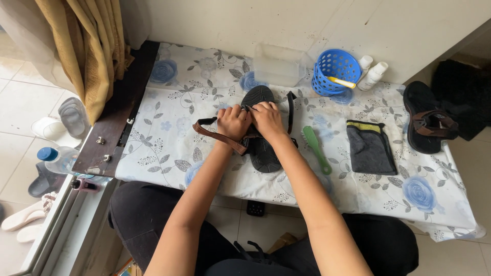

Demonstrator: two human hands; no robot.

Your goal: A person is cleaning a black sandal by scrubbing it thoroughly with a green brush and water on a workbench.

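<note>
Head view, sandal: a dark sandal (pixel 262 145) lay lengthwise at the centre of the frame on the table, its toe pointing toward the wall and its heel toward the near edge.
Head view, left hand: the left hand (pixel 233 122) was curled closed over the brown strap (pixel 220 135) where it met the sandal; the loose end of the strap ran out to the left.
Head view, right hand: the right hand (pixel 267 120) was bent closed on the sandal's upper, just beside and touching the left hand; exactly what its fingertips pinched could not be told.
Head view, black strap: a black strap (pixel 291 110) stood up just right of the right hand.
Head view, table: the flowered tablecloth (pixel 174 133) covered the table across the middle of the frame.
Head view, brush: a green brush (pixel 316 148) lay right of the sandal, near it but apart.
Head view, cloth: a dark grey cloth with a yellow band (pixel 369 146) lay further right.
Head view, second sandal: another dark sandal with brown straps (pixel 427 124) sat at the right edge of the table.
Head view, basket: a blue basket (pixel 335 69) stood at the upper right by the wall, with two white bottles (pixel 372 73) beside it.
Head view, box: a clear plastic box (pixel 279 66) stood left of the basket.
Head view, curtain: a yellow curtain (pixel 87 51) hung at the upper left.
</note>
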